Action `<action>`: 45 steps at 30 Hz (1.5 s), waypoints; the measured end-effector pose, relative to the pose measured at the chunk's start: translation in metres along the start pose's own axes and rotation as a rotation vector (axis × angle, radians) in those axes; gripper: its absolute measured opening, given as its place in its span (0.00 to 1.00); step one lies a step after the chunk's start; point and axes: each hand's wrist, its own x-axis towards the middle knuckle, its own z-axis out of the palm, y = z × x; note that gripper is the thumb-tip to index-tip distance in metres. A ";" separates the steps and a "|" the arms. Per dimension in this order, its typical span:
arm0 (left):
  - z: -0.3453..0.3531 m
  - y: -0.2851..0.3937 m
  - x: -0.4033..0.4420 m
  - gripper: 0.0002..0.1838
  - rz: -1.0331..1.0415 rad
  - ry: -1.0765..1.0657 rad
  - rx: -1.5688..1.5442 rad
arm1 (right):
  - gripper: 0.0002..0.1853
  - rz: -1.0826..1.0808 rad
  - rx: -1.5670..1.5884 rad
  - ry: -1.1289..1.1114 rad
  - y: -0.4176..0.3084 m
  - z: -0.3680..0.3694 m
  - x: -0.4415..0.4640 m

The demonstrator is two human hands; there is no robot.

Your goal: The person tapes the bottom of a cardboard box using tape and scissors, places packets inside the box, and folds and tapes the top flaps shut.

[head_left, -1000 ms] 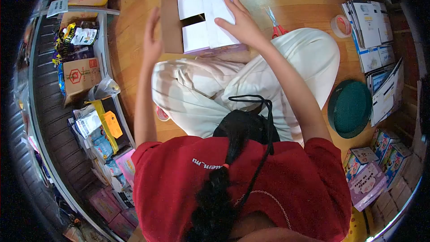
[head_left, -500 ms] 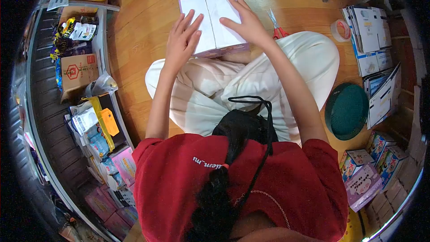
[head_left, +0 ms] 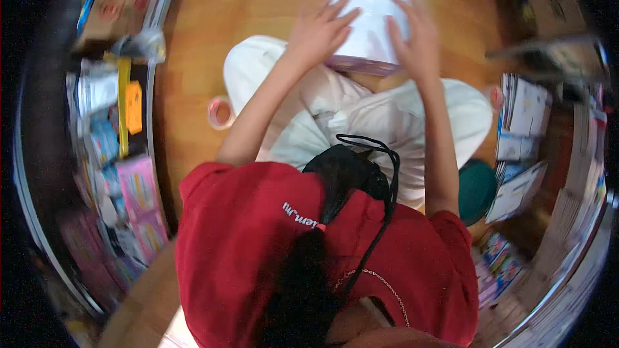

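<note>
A white-topped box (head_left: 371, 26) with a patterned purple side sits on the floor in front of my crossed legs. My left hand (head_left: 321, 33) reaches over its left edge, fingers spread and the tips over the white top. On the opposite side, my right hand (head_left: 416, 38) is at the right edge with its fingers apart, blurred by motion. Neither hand is wrapped round anything. Whether the palms touch the box's sides I cannot tell.
A tape roll (head_left: 220, 113) lies left of my knee, another tape roll (head_left: 495, 98) to the right. A green round basket (head_left: 476, 191) stands by my right arm. Stacked white packets (head_left: 525, 106) line the right side; a shelf with pink boxes (head_left: 138, 187) runs along the left.
My view has turned, so the box and both hands appear farther right. The dark seam across the box top no longer shows clearly. The scissors are out of sight; a left tape roll now shows.
</note>
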 end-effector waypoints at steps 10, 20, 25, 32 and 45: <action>0.006 0.003 -0.019 0.20 -0.205 0.280 -0.166 | 0.24 -0.070 -0.134 -0.582 -0.033 0.033 -0.009; -0.072 -0.081 -0.224 0.11 -1.002 0.433 -0.339 | 0.24 -0.043 -0.235 -0.615 -0.042 0.040 -0.013; -0.047 -0.079 -0.272 0.16 -0.929 -0.008 0.213 | 0.24 -0.036 -0.207 -0.632 -0.041 0.039 -0.012; -0.008 -0.093 -0.279 0.16 -0.846 -0.208 0.482 | 0.24 -0.028 -0.196 -0.611 -0.042 0.037 -0.011; -0.111 -0.082 -0.263 0.05 -0.957 0.472 -0.484 | 0.21 -0.058 0.015 -0.462 -0.042 0.030 0.001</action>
